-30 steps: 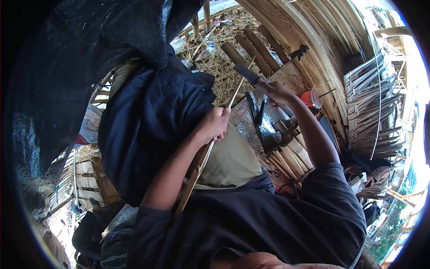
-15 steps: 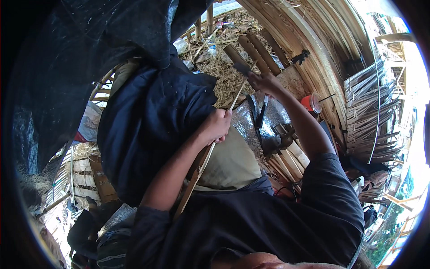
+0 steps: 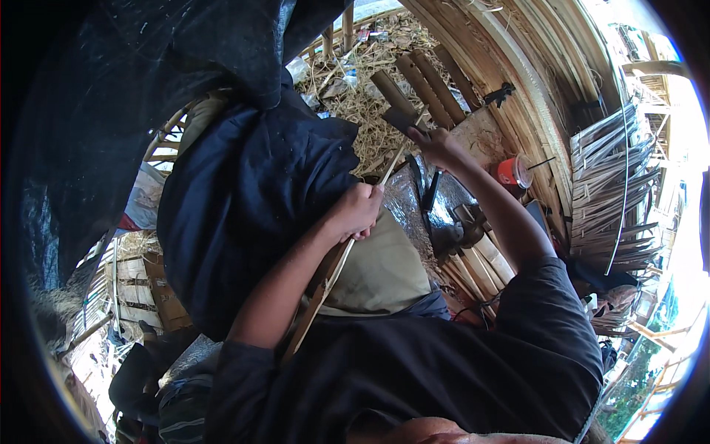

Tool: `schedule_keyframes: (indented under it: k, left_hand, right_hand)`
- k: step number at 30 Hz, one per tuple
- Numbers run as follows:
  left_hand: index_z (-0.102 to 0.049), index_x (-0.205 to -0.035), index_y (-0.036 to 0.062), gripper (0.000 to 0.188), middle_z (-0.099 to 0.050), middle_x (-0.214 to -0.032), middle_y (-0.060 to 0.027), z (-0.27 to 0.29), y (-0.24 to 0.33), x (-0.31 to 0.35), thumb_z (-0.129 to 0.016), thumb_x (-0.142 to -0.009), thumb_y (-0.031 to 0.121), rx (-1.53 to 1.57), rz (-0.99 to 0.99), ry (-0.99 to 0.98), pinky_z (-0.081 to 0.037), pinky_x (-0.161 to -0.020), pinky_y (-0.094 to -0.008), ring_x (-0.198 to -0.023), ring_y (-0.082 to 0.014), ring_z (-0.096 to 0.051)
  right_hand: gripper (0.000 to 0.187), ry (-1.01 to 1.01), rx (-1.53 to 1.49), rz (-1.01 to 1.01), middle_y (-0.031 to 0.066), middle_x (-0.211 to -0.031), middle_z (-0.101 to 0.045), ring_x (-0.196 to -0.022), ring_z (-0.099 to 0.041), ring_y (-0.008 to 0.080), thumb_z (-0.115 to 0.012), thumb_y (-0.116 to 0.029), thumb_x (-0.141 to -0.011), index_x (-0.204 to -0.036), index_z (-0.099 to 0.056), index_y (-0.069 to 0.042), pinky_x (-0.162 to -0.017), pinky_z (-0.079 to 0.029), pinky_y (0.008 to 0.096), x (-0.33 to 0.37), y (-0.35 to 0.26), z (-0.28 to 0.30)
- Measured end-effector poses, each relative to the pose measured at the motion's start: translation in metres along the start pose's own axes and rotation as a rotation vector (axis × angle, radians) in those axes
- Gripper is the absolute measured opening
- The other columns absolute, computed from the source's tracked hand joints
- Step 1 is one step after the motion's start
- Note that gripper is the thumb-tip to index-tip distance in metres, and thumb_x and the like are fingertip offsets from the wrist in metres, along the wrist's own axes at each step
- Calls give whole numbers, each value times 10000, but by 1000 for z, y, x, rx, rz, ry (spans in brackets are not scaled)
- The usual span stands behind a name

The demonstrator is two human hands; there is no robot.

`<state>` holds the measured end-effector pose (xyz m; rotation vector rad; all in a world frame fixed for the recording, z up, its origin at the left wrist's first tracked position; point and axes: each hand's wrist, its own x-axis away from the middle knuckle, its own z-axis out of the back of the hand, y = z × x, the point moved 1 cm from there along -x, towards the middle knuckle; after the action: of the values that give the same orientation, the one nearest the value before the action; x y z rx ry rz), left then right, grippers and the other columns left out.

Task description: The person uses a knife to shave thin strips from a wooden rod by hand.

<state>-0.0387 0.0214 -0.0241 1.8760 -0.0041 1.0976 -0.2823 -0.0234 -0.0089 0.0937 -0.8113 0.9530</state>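
Note:
My left hand [image 3: 358, 212] is wrapped round a long split bamboo strip [image 3: 318, 302], resting over my light trouser knee. One end of the strip runs back along my left forearm to my chest; the thin pale end stretches away, up and to the right. At that far end, my right hand [image 3: 441, 148] is closed on a knife with a broad dark blade [image 3: 399, 120]. The blade lies against or just beside the strip; contact cannot be made out. My fingers hide the knife's handle.
A second, black-handled knife [image 3: 432, 194] lies on silvery sheeting below my right hand. Further right stands a red cup [image 3: 512, 172] with a straw. Split bamboo pieces [image 3: 425, 92] lie ahead, by scattered shavings. Long bamboo slats [image 3: 510, 81] and woven thatch [image 3: 610, 189] line the right side.
My right hand and the knife have shifted slightly nearer to me, and the blade has tilted a little. My left hand keeps its grip on the strip at nearly the same place.

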Motion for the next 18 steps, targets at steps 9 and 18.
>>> schedule_keyframes:
  k: [9,18]
  left_hand:
    - [-466,-738,13,477,-495,-555,-69,-3,2,2,-383,-1050,364,68,1,33,-365,-315,-299,-383,-145,-495]
    - [-492,-866,11,426,-374,-545,11,-6,4,5,-397,-1043,387,203,15,-2,-273,-288,-266,-351,-78,-350]
  right_hand:
    - [609,85,49,180,214,-991,-703,-971,-676,371,-467,-606,-957,-1143,-678,-66,-888,-494,454,4,2,-13]
    - [544,13,59,18,233,-932,-696,-858,-699,345,-483,-547,-978,-1157,-665,-67,-760,-531,459,7,8,9]
